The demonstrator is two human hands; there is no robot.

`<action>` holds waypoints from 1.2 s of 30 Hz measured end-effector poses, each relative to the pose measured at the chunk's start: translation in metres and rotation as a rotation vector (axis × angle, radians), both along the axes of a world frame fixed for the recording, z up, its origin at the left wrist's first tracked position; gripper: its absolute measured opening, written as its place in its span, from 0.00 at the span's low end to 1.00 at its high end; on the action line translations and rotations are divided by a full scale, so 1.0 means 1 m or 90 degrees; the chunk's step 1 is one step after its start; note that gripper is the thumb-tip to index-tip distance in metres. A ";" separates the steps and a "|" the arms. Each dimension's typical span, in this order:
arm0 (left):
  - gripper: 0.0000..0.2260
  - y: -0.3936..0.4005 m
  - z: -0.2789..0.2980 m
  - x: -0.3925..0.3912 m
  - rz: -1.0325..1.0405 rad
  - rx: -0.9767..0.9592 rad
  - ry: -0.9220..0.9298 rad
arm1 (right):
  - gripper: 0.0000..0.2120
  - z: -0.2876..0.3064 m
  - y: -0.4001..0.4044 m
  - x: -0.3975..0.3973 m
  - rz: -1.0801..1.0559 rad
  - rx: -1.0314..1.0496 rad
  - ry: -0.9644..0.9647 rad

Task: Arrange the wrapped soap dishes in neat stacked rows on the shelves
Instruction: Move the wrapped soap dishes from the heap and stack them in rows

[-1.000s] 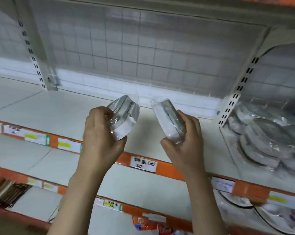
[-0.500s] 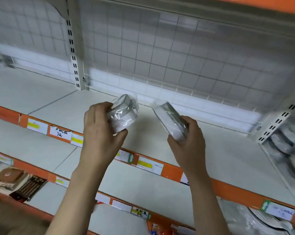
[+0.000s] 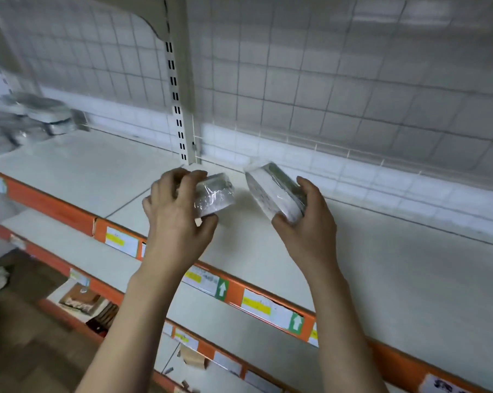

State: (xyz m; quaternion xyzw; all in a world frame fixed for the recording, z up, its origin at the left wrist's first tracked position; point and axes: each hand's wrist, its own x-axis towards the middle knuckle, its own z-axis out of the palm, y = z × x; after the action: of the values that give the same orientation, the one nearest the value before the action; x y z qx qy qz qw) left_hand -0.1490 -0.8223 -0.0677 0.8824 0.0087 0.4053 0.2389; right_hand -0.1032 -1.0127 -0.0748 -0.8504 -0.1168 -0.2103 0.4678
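Soap dishes, one per hand, hang over the white shelf (image 3: 381, 265) near its back. Left hand (image 3: 177, 211) grips a wrapped dish (image 3: 215, 197) lying nearly flat, fingers curled over its top. Right hand (image 3: 306, 222) grips its dish (image 3: 273, 191) tilted on edge, long side slanting down-right; the left one looks readier to set down.

I see glossy, crinkled clear plastic wrap on both soap dishes (image 3: 214, 194) and a smooth, matt white shelf (image 3: 353, 251) beneath.
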 end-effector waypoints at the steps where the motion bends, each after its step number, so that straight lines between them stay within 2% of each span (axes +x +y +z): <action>1: 0.26 0.008 -0.001 0.004 0.009 0.002 0.003 | 0.31 -0.001 0.009 0.005 0.004 -0.005 -0.003; 10: 0.24 0.104 -0.017 0.019 0.008 -0.025 0.010 | 0.27 -0.008 0.111 0.023 -0.027 -0.025 -0.063; 17: 0.23 0.225 -0.016 0.003 0.024 0.047 0.000 | 0.26 -0.014 0.225 0.003 -0.030 -0.029 -0.054; 22: 0.25 0.314 -0.006 -0.014 -0.012 0.025 -0.030 | 0.26 -0.013 0.311 -0.015 -0.031 0.012 -0.014; 27: 0.27 0.380 -0.006 -0.018 -0.055 -0.009 -0.061 | 0.27 -0.011 0.376 -0.019 -0.024 -0.007 0.004; 32: 0.28 0.433 -0.011 -0.009 -0.045 -0.048 -0.066 | 0.32 -0.015 0.431 -0.006 0.006 -0.062 -0.042; 36: 0.30 0.471 -0.013 0.008 -0.050 -0.050 -0.029 | 0.29 -0.022 0.471 0.018 0.001 -0.082 -0.079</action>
State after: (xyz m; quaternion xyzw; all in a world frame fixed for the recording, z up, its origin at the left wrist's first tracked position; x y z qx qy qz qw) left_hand -0.1415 -0.3512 -0.0811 0.8625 -0.0158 0.4152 0.2891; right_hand -0.0854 -0.5414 -0.0965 -0.8641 -0.1592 -0.2542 0.4042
